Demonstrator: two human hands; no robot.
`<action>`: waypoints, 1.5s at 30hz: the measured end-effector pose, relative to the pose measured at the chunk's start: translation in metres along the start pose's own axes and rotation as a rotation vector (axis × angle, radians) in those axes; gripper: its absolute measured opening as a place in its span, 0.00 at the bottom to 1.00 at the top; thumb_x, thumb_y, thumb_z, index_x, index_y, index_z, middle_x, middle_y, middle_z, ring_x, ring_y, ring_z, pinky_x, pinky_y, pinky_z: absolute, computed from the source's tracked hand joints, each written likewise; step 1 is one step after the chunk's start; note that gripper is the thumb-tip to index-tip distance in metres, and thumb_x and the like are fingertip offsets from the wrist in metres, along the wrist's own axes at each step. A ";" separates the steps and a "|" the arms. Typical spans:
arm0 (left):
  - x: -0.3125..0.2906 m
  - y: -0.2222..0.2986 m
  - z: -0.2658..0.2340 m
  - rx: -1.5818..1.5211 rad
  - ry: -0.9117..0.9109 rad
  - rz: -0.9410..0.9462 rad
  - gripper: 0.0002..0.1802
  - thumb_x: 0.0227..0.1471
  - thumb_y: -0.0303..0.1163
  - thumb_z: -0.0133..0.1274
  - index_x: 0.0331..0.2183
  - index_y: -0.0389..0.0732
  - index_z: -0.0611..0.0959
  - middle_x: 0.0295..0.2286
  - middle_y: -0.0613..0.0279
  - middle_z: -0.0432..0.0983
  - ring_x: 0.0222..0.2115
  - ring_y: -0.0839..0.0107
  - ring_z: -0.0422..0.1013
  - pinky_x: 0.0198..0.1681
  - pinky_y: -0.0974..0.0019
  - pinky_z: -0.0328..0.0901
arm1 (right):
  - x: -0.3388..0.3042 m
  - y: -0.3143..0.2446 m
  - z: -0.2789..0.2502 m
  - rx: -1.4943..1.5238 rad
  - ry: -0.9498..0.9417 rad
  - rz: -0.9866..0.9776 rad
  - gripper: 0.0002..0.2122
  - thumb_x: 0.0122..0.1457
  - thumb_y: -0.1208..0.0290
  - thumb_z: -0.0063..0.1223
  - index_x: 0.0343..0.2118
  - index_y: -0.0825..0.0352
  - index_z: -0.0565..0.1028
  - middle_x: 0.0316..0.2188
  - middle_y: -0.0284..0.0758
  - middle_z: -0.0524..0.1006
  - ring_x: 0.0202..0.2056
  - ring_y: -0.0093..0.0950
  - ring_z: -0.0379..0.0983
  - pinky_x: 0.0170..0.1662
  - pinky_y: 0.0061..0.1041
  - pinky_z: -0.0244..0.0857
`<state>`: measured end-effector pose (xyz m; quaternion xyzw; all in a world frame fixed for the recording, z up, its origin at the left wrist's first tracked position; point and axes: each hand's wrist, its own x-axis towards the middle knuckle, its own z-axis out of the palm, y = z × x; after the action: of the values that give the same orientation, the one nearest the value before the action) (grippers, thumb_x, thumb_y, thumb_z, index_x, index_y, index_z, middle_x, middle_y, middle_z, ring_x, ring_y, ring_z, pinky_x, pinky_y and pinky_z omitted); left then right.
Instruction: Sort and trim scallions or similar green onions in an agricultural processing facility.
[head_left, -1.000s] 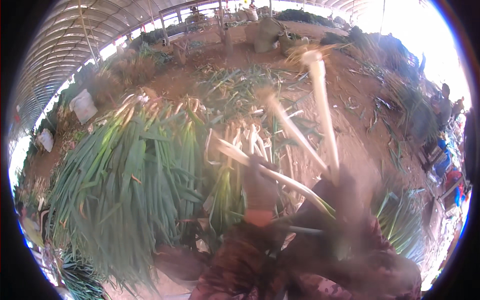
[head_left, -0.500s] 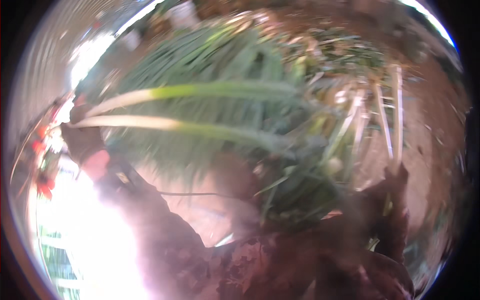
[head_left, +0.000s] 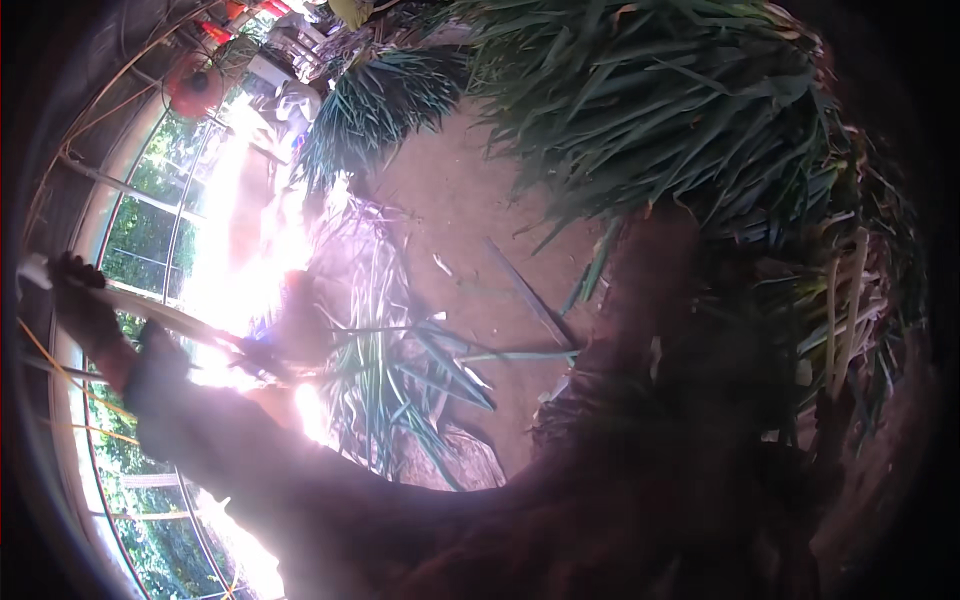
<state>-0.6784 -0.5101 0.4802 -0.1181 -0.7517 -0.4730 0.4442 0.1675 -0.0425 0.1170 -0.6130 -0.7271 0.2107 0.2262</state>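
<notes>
Long green onion (head_left: 175, 318) swung far out to the left, well apart from the heap

The view has turned left within the last half second, and the left hand (head_left: 78, 285) has come with it, from beside the large leafy heap (head_left: 660, 110) to the framed opening (head_left: 140, 240) at the scene's left edge. Its fingers are curled firmly around the onion's pale shaft: the white end pokes out past the fist on the left, while the rest runs right and is lost in glare. Two shafts showed in that grip a moment ago; whether both remain, I cannot tell

The right hand (head_left: 830, 415) stays low on the near right, wrapped around the pale stalks (head_left: 845, 310) that rise from it, its fingers hidden in shadow

The large heap now lies far right, a smaller heap (head_left: 385, 95) far left of it, and loose leaves (head_left: 370, 400) strew the floor (head_left: 440, 200) nearer in. As I judge it, this parts the left hand's onion from the right hand's stalks, with both hands occupied
</notes>
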 end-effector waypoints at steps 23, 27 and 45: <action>-0.546 0.254 0.107 -0.895 -1.835 0.343 0.09 0.54 0.27 0.56 0.39 0.37 0.80 0.35 0.53 0.78 0.37 0.65 0.75 0.42 0.60 0.69 | -0.037 0.009 0.018 0.032 -0.062 -0.006 0.12 0.56 0.67 0.60 0.41 0.66 0.76 0.22 0.30 0.73 0.23 0.23 0.68 0.24 0.23 0.61; -0.556 0.296 0.096 -0.940 -2.026 0.504 0.10 0.54 0.29 0.56 0.39 0.36 0.80 0.33 0.54 0.78 0.36 0.66 0.75 0.40 0.60 0.69 | -0.062 -0.035 0.014 0.026 -0.164 -0.055 0.11 0.57 0.68 0.59 0.40 0.67 0.76 0.23 0.33 0.74 0.24 0.26 0.69 0.26 0.26 0.63; -0.626 0.366 0.117 -0.606 -2.366 0.676 0.14 0.55 0.37 0.56 0.39 0.36 0.77 0.27 0.58 0.77 0.29 0.71 0.75 0.31 0.62 0.69 | -0.010 -0.045 -0.104 -0.753 0.005 -0.574 0.17 0.38 0.67 0.57 0.36 0.60 0.80 0.35 0.36 0.76 0.44 0.41 0.68 0.53 0.43 0.59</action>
<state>-0.1627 -0.0710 0.1957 -0.7494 -0.4825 -0.0947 -0.4434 0.1939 -0.0569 0.2265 -0.4272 -0.8923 -0.1403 0.0390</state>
